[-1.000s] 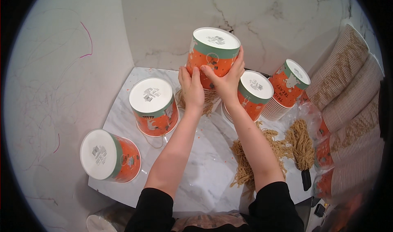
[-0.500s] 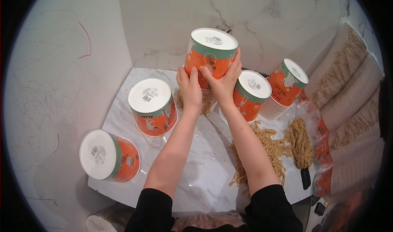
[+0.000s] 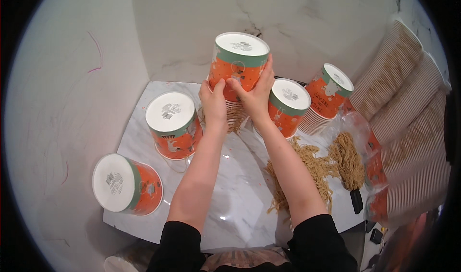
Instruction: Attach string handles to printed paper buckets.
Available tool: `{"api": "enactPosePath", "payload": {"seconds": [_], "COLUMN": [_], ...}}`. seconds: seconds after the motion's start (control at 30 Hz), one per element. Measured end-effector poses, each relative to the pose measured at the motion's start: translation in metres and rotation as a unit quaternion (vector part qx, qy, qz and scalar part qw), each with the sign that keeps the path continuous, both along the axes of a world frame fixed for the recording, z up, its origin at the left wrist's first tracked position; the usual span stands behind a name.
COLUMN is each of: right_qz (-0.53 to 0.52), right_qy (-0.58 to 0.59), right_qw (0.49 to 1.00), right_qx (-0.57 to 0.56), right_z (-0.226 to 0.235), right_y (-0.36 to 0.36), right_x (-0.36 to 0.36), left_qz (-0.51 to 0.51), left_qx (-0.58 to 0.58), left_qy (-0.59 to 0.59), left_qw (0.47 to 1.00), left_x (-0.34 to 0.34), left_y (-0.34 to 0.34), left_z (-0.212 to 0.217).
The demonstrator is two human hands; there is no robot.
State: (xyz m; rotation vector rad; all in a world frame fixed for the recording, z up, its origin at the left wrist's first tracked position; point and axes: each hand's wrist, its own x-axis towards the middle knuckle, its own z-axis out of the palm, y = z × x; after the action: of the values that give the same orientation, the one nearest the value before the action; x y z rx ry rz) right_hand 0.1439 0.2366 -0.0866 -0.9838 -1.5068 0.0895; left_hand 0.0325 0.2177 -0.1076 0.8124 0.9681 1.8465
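Both hands are around an orange paper bucket [image 3: 240,69] with a green band and a white base, standing upside down on top of a stack of nested buckets [image 3: 234,112]. My left hand [image 3: 214,104] grips its left side near the lower rim, thumb toward the front. My right hand [image 3: 257,93] wraps its right side, thumb across the front and fingers behind. Only stacked rims with tan strings show between my wrists; the rest of the stack is hidden.
More upside-down buckets stand on the marble table [image 3: 235,185]: two at left [image 3: 113,182] [image 3: 174,121], another [image 3: 286,116] beside my right forearm, and a stack [image 3: 326,97] behind it. Tan string [image 3: 309,169] and a tied string bundle [image 3: 346,159] lie at right, before long bagged bucket stacks [image 3: 408,152].
The whole view has shifted slightly, moving most things a little left. Both hands keep their hold on the bucket, and slightly more of the stacked rims shows beneath it.
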Motion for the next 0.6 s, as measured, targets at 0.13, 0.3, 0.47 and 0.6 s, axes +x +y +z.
{"api": "enactPosePath", "payload": {"seconds": [0.13,0.3,0.47,0.6], "right_qz": [-0.004,0.006,0.015,0.006], "right_qy": [-0.011,-0.006,-0.009,-0.017], "right_qw": [1.0,1.0,1.0,1.0], "right_qx": [-0.001,-0.01,-0.017,-0.015], "right_z": [-0.001,0.0,0.002,-0.003], "right_y": [-0.005,-0.002,-0.002,0.001], "right_x": [-0.002,0.002,0.002,0.004], "left_qz": [-0.056,-0.101,-0.091,-0.029], "left_qx": [0.011,0.024,0.15,0.206], "left_qy": [-0.118,-0.219,-0.275,-0.06], "left_qw": [0.991,0.97,0.945,0.976], "left_x": [-0.006,-0.03,-0.082,-0.104], "left_y": [-0.027,-0.066,-0.126,-0.144], "left_z": [0.028,0.081,0.122,0.124]}}
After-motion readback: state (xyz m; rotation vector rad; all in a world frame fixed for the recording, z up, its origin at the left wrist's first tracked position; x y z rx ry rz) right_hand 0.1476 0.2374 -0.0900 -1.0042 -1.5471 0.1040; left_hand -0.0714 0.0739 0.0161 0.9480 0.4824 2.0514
